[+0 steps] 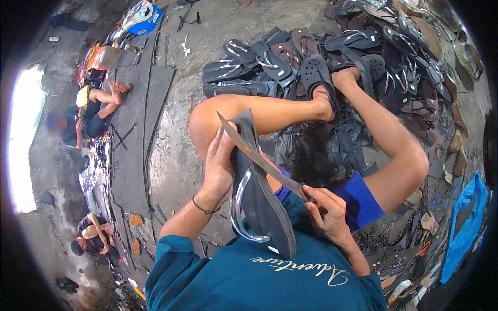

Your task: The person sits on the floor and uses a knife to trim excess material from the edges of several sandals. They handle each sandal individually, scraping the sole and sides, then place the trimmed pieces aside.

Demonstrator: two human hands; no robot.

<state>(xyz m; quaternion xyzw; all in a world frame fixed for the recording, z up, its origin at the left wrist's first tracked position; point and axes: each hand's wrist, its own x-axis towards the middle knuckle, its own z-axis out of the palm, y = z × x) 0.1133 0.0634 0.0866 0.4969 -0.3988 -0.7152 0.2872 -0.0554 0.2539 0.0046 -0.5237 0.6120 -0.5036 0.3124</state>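
Note:
My left hand is closed round the toe or heel end of a dark flip-flop, held up in front of my chest with its clear, shiny strap facing left. My right hand grips the handle of a knife. Its long, curved blade slants up and left across the sole's right edge, with the tip near my left fingers. Whether the blade touches the sole there, I cannot tell. A dark band circles my left wrist.
A big heap of dark flip-flops lies beyond my bent legs. Dark scraps litter the floor near my feet. To the left are flat dark sheets and two seated people. A blue piece of material lies at the right.

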